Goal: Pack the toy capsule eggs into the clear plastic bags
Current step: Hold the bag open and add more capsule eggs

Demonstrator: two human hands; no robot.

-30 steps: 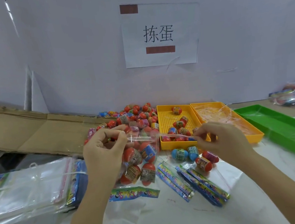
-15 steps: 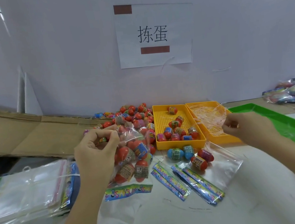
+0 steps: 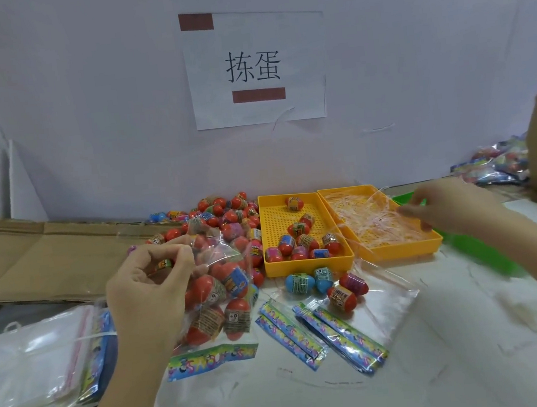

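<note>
The white desk (image 3: 382, 391) carries everything, with flat brown cardboard (image 3: 49, 258) along its far left. A stack of empty clear plastic bags (image 3: 28, 364) lies at my left and a green plastic tray (image 3: 486, 245) at my right. Two yellow perforated trays sit side by side: the left yellow tray (image 3: 308, 267) holds several toy capsule eggs, the right yellow tray (image 3: 399, 250) a tangle of thin strips. My left hand (image 3: 149, 284) pinches the top of a clear plastic bag full of red capsule eggs (image 3: 224, 295), which stands on the desk before the loose heap of capsule eggs (image 3: 227, 208). My right hand (image 3: 448, 206), over the right yellow tray, pinches a thin clear film strip (image 3: 372, 215).
</note>
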